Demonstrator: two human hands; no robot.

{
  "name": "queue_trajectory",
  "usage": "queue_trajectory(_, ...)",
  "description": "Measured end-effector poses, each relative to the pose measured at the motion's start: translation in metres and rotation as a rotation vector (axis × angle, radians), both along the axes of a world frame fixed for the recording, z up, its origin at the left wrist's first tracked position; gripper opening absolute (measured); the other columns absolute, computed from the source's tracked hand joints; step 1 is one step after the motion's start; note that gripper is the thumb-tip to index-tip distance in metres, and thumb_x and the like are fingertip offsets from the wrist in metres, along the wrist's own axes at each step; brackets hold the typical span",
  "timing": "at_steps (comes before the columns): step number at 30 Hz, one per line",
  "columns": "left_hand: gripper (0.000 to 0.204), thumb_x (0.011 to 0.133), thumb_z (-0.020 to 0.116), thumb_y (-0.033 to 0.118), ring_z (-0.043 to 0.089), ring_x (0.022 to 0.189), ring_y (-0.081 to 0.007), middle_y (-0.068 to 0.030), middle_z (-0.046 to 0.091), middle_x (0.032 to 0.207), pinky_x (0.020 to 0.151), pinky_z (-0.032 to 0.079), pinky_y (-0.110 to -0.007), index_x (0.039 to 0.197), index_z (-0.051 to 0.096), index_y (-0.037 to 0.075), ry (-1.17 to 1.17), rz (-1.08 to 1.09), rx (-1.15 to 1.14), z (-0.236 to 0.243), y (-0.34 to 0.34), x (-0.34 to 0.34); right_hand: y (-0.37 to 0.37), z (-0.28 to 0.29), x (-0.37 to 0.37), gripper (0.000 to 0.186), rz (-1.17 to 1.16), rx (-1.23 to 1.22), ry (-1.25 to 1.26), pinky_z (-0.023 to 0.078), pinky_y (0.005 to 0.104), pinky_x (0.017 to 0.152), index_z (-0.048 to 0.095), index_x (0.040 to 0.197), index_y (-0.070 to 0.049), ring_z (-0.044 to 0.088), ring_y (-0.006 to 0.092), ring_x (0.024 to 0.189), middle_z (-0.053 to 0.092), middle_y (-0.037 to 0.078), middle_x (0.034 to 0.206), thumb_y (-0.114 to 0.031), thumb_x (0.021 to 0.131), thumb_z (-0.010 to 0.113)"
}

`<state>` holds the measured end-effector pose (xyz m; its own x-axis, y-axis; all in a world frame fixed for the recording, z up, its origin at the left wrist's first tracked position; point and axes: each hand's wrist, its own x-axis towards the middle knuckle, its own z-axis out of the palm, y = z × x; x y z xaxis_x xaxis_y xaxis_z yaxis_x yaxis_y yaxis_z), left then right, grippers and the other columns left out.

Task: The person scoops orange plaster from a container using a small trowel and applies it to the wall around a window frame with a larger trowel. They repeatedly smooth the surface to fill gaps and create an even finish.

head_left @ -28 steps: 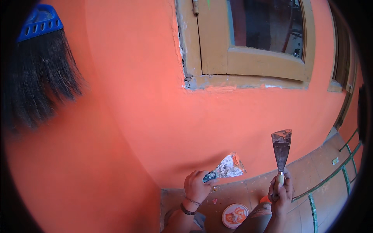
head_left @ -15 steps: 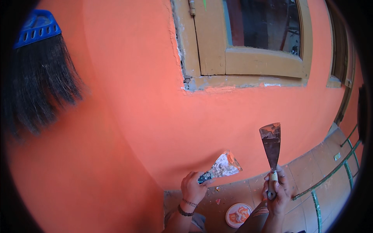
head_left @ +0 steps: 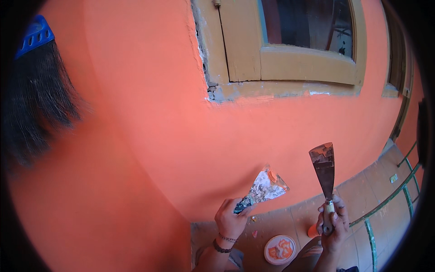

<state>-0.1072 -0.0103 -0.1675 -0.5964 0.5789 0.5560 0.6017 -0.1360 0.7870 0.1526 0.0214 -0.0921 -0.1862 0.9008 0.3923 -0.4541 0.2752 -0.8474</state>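
My left hand is closed round the dark handle of a putty knife. Its wide blade is crusted white and grey, with a dab of orange filler near the tip. In my right hand a second putty knife stands upright, gripped by its handle, its dark blade smeared with orange-brown at the top. Both blades are held apart, in front of the orange wall. On the floor below, between my arms, a round white lid or tub holds orange paste.
A wooden window frame has chipped, gapped edges at its lower left corner. A broom with blue head and black bristles is at the far left. Green metal bars cross the tiled floor at right. An orange container stands beside my right hand.
Both hands and their putty knives have shifted slightly to the right. The view has moved a little, so the broom sits further left. An orange container now shows beside my right hand.
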Motion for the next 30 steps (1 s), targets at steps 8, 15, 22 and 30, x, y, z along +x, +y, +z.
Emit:
queue_trajectory(8, 0.036, 0.064, 0.084, 0.009, 0.063, 0.085, -0.0322, -0.0108, 0.066, 0.09, 0.075, 0.049, -0.039, 0.097, 0.069, 0.004, -0.003, -0.164, -0.026, 0.002, 0.006, -0.017, 0.004, 0.017, 0.026, 0.047, -0.125, 0.148, -0.441, 0.047, 0.0234, 0.066, 0.05, 0.139, 0.003, 0.058, 0.0117, 0.084, 0.065, 0.011, 0.113, -0.019, 0.099, 0.059)
queue_trajectory(15, 0.039, 0.065, 0.084, 0.007, 0.061, 0.093, -0.0298, -0.0098, 0.066, 0.097, 0.084, 0.046, -0.038, 0.101, 0.069, 0.002, 0.139, -0.285, -0.014, 0.012, 0.015, -0.039, 0.025, 0.006, 0.035, 0.04, -0.16, 0.099, -0.774, 0.048, 0.0303, 0.09, 0.055, 0.135, 0.0, 0.06, 0.0166, 0.099, 0.065, 0.011, 0.115, -0.017, 0.099, 0.061)
queue_trajectory(22, 0.041, 0.068, 0.076, -0.012, 0.06, 0.101, -0.0224, -0.0118, 0.064, 0.106, 0.083, 0.054, -0.032, 0.108, 0.067, -0.007, -0.015, -0.496, -0.058, 0.009, 0.026, -0.049, 0.029, -0.019, 0.018, 0.031, -0.213, 0.123, -0.857, 0.047, 0.0316, 0.09, 0.063, 0.124, -0.002, 0.06, 0.0186, 0.103, 0.064, 0.01, 0.115, -0.01, 0.095, 0.064)
queue_trajectory(30, 0.041, 0.067, 0.078, -0.01, 0.06, 0.099, -0.0234, -0.0128, 0.065, 0.105, 0.082, 0.053, -0.032, 0.106, 0.067, -0.008, 0.153, -0.505, -0.08, 0.021, 0.025, -0.059, 0.032, -0.006, 0.02, 0.029, -0.264, 0.171, -0.979, 0.05, 0.0326, 0.083, 0.069, 0.117, -0.006, 0.063, 0.0218, 0.1, 0.065, 0.012, 0.113, 0.0, 0.088, 0.066)
